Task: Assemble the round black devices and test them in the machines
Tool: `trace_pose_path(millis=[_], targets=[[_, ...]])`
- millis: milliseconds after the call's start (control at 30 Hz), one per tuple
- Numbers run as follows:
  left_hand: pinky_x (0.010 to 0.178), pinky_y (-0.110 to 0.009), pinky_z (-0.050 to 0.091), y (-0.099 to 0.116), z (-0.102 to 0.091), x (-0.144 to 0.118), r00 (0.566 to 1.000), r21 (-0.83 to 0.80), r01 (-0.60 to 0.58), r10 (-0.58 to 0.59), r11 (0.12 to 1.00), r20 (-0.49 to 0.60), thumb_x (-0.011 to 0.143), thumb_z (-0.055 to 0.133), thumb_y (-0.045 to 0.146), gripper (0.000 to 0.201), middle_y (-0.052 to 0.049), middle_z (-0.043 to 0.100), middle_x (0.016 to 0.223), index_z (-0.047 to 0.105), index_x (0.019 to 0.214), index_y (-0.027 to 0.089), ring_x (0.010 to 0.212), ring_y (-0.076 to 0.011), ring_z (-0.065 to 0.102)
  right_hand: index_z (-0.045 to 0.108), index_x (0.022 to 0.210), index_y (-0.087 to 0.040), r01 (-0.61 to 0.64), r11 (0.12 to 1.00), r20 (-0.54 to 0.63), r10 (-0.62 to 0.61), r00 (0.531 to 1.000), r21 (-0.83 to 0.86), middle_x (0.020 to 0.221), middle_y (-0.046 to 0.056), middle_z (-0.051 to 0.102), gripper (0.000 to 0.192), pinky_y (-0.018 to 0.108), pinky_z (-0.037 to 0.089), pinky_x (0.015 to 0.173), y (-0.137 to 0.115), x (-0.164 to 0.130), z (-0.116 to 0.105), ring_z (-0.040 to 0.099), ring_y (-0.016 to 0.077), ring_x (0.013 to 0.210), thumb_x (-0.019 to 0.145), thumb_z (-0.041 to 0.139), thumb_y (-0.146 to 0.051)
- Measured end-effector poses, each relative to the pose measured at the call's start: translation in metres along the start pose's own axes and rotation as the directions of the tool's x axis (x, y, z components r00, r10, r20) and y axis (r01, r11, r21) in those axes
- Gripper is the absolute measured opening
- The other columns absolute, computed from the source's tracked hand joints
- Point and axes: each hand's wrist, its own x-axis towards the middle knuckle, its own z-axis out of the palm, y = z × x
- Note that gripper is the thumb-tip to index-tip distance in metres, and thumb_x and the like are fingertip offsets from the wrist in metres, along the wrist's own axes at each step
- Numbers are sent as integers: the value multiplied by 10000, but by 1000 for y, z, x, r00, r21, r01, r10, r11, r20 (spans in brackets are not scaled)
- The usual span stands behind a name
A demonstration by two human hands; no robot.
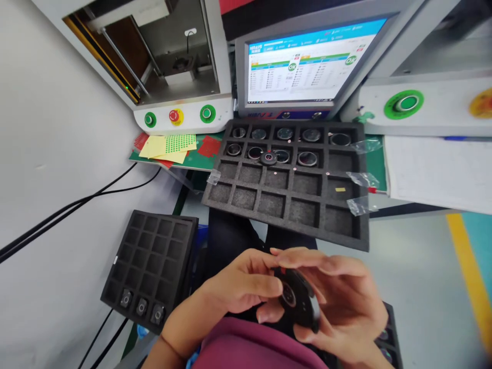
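Note:
Close to my body, a black round smartwatch case [307,306] is tilted with its sensor back facing up and left. My right hand [346,292] grips it by the rim, fingers curled around the far side. My left hand [246,284] pinches its left edge, the thumb lying near the sensor ring. A small red spot shows at the case's upper edge. Beyond my hands lies a black foam tray [286,225] with round watch cases in its two far rows. One more watch case [268,158] rests sensor side up across the dividers.
A second foam tray [154,246] at the left holds 3 small squarish parts. Behind the main tray stand a monitor [307,66] and a test machine [180,113] with buttons. Yellow sticker sheets [165,147] and white paper [434,169] flank it. Another tray [391,328] shows partly at lower right.

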Motion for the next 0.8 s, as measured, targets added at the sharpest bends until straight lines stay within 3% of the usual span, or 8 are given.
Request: trace_pose_path(millis=[133, 300, 467, 633, 700, 733, 767, 800], targets=[[295, -169, 269, 10, 4, 11, 994, -47, -24, 19, 999, -106, 621, 854, 552, 509, -19, 618, 547, 678, 707, 83, 297, -36, 408, 618, 1201, -276, 25, 1000, 13, -25, 1000, 7, 1063, 59, 746, 518, 422, 578, 963, -2, 16, -2, 722, 223, 1017, 744, 853, -213], [299, -147, 292, 28, 12, 22, 964, -55, -9, -6, 998, -266, 505, 882, 557, 538, -38, 611, 535, 655, 622, 83, 372, -77, 504, 623, 1169, -259, 52, 998, -109, -55, 993, -34, 1045, 71, 752, 479, 398, 595, 925, 0, 31, 8, 732, 230, 997, 751, 856, -263], [310, -149, 328, 44, 16, 34, 970, -83, -74, 52, 994, -236, 534, 869, 548, 519, -25, 570, 474, 627, 571, 90, 351, -79, 498, 603, 1196, -242, 79, 996, -124, -84, 989, -40, 1057, 82, 751, 506, 381, 598, 926, 3, 51, 11, 738, 226, 978, 757, 853, -271], [257, -167, 304, 53, 7, 51, 990, -22, -55, 51, 998, -130, 606, 819, 656, 610, -27, 602, 499, 673, 700, 71, 254, -67, 434, 618, 1130, -239, 54, 998, -135, -59, 989, -37, 1030, 97, 756, 415, 408, 638, 827, 10, 70, 0, 748, 262, 930, 780, 833, -303], [305, -188, 373, 65, 0, 60, 997, 109, -19, 26, 994, -71, 571, 807, 714, 691, -23, 616, 545, 692, 794, 69, 288, -69, 459, 627, 1100, -248, 19, 999, -198, -26, 980, -39, 1008, 93, 760, 396, 375, 652, 747, 12, 78, -8, 751, 262, 913, 770, 842, -287], [349, -205, 422, 75, -5, 66, 998, 258, -17, 33, 966, -58, 581, 787, 734, 726, -31, 634, 586, 702, 859, 69, 331, -77, 493, 631, 1090, -251, 7, 999, -244, -19, 970, -51, 991, 87, 761, 401, 358, 652, 724, 12, 83, -14, 751, 257, 903, 757, 852, -284], [407, -222, 475, 86, -9, 74, 995, 487, -20, 67, 873, -79, 629, 756, 736, 728, -43, 663, 646, 707, 932, 76, 391, -89, 540, 635, 1080, -251, -2, 997, -292, -20, 956, -73, 977, 80, 761, 406, 345, 649, 723, 12, 88, -21, 751, 249, 900, 744, 861, -275], [491, -245, 531, 99, -14, 82, 982, 734, -4, 140, 679, -125, 704, 729, 698, 680, -62, 696, 729, 706, 1007, 89, 480, -110, 600, 639, 1068, -248, 0, 995, -333, -35, 942, -104, 965, 74, 759, 411, 337, 646, 740, 11, 93, -29, 750, 239, 898, 729, 870, -267]])
